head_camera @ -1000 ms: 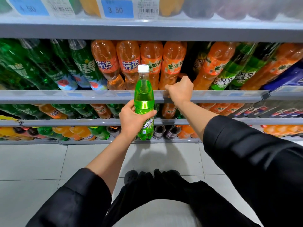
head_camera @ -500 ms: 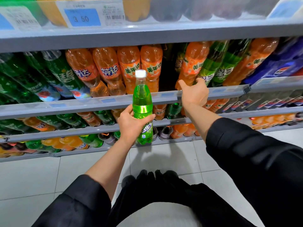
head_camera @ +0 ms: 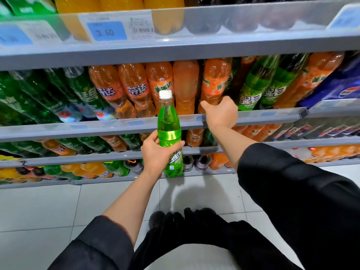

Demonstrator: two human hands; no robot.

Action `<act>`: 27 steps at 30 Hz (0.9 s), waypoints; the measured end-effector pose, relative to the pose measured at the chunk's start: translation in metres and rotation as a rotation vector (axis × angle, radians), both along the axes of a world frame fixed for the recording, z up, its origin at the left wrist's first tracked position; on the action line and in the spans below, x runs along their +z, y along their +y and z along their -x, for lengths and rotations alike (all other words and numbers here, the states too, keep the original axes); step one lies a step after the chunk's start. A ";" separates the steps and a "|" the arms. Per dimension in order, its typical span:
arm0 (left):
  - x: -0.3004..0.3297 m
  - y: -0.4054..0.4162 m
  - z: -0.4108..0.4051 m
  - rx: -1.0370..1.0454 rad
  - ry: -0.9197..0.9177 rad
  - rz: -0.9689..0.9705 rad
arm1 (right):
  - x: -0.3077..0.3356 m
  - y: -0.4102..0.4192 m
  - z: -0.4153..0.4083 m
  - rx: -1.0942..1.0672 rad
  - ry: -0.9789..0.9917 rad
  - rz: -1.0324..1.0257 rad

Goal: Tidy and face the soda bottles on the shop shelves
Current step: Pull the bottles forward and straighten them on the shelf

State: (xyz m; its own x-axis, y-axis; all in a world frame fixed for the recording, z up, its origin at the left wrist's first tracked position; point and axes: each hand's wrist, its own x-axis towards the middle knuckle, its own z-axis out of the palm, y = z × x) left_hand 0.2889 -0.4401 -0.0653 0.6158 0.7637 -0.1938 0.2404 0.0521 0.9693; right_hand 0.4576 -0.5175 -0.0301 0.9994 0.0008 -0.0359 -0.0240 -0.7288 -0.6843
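Right hand shifted right, fingers gripping orange bottle; left hand clasps green bottle upright.

The left hand holds a bottle upright before the shelf rail, left of the right hand, seemingly touching a shelved bottle.

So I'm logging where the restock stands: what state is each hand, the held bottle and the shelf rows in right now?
Left hand: closed around the green soda bottle's middle.
Green soda bottle: upright, white cap on, held off the shelves.
Right hand: reaching over the shelf rail, fingers on an orange bottle.
Orange bottles: capped ends hidden, standing in a row, one with its label turned away.
Price tag: reads 3.50.
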 end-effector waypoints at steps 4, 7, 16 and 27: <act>0.002 -0.001 0.000 -0.003 0.003 -0.009 | 0.003 0.010 0.006 0.006 0.034 -0.008; 0.003 -0.003 -0.002 -0.011 0.002 -0.017 | 0.004 0.008 0.006 0.020 0.048 -0.004; 0.011 -0.029 -0.032 -0.170 0.001 -0.044 | -0.015 -0.045 0.023 0.359 -0.060 -0.362; 0.029 -0.080 -0.089 -0.417 -0.016 -0.145 | 0.023 -0.108 -0.003 0.491 0.063 -0.255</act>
